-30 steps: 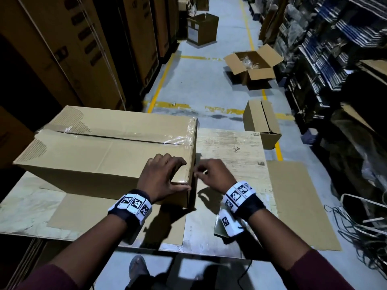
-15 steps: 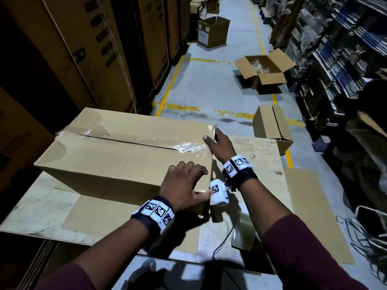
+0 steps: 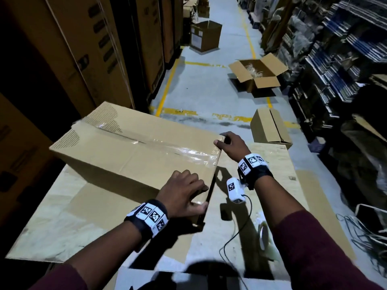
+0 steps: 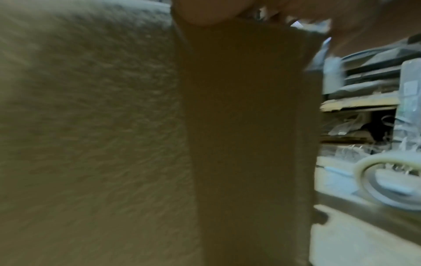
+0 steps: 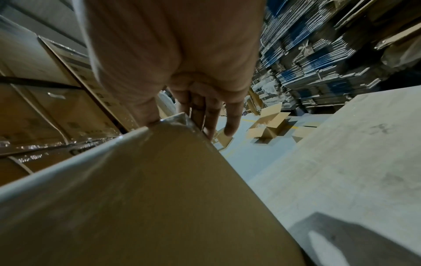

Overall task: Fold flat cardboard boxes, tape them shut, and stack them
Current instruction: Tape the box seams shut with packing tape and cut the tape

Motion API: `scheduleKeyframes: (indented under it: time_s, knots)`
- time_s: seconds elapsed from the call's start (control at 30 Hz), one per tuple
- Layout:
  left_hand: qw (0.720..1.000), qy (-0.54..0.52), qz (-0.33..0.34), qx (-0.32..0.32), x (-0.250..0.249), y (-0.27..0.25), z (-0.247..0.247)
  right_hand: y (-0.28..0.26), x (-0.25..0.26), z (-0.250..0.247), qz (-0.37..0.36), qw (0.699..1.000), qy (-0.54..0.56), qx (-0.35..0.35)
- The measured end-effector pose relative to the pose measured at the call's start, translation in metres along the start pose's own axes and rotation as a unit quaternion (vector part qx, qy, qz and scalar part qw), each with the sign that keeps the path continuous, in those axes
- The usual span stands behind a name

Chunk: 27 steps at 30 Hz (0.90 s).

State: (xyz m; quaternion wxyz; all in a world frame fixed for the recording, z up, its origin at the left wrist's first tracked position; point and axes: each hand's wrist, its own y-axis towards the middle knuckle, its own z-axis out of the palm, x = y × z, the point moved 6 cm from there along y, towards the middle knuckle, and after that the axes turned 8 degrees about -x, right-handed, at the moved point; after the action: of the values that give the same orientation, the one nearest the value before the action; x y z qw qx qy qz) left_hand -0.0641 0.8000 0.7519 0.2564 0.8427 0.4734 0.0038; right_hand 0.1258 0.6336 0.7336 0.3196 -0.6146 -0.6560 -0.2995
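Left wrist view: blurred; the cardboard box fills most of it, its far end out of sight.
Left hand: cut off by the top edge, only fingertips show.
Tape roll: cut by the right edge, smeared.
Right hand: thumb tip hidden behind the box corner.
Counter: near edge lost in shadow.
Shelf contents: too small and dark to tell.

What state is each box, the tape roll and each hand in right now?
Big box: closed, top seam taped, on the table.
Left hand: grips the box's near right corner.
Right hand: holds its far right corner.
Tape roll: lying unused on the table.
Floor box: flaps open.
Small box: closed, on the floor.
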Motion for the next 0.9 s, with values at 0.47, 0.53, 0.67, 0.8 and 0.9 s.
scheduleKeyframes:
  time_s: [0.47, 0.53, 0.67, 0.8, 0.9]
  knots:
    - [0.979, 0.008, -0.195, -0.062, 0.175, -0.094, -0.120, -0.174, 0.052, 0.056, -0.086, 0.990, 0.010, 0.108]
    - [0.955, 0.032, -0.294, -0.014, 0.196, -0.095, -0.128, -0.170, 0.061, 0.059, -0.171, 0.977, -0.085, 0.097]
    - [0.924, 0.015, -0.366, 0.106, 0.212, -0.069, -0.107, -0.130, 0.084, 0.052, -0.247, 0.936, -0.251, -0.021]
    - [0.892, 0.040, -0.415, 0.173, 0.221, -0.043, -0.089, -0.112, 0.107, 0.087, -0.321, 0.876, -0.345, 0.101]
    - [0.898, 0.026, -0.406, 0.170, 0.234, -0.042, -0.093, -0.110, 0.117, 0.099, -0.332, 0.863, -0.357, 0.133]
